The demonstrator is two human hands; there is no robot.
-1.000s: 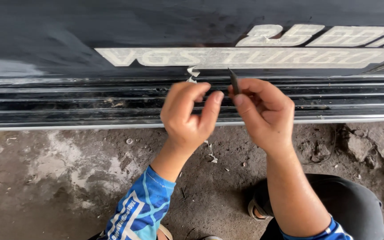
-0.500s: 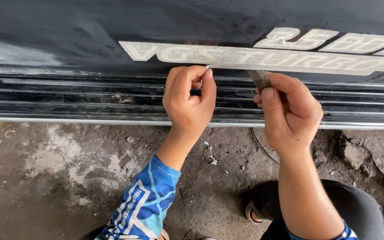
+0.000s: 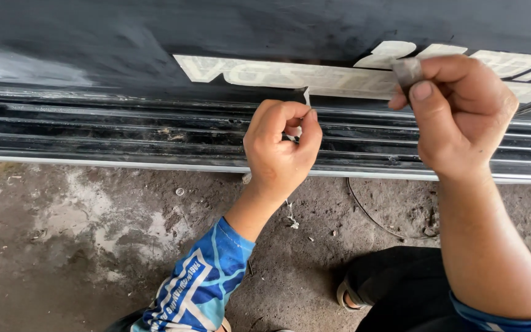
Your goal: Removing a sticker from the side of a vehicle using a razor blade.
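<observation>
Fingers of the left hand (image 3: 281, 144) are pinching a thin peeled strip (image 3: 306, 97) of the pale decal (image 3: 290, 74) on the dark car panel (image 3: 93, 43), now lower than half a second ago. The right hand (image 3: 459, 114) has risen, gripping a small dark blade (image 3: 407, 70) pressed against the decal.

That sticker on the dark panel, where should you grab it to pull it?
Grab the loose peeled strip hanging off the pale sticker, where the left hand already pinches it. Come from below, thumb and fingertip on either side, since that flap stands free of the dark panel while the rest lies flat. The right hand holds a small dark scraper.
</observation>
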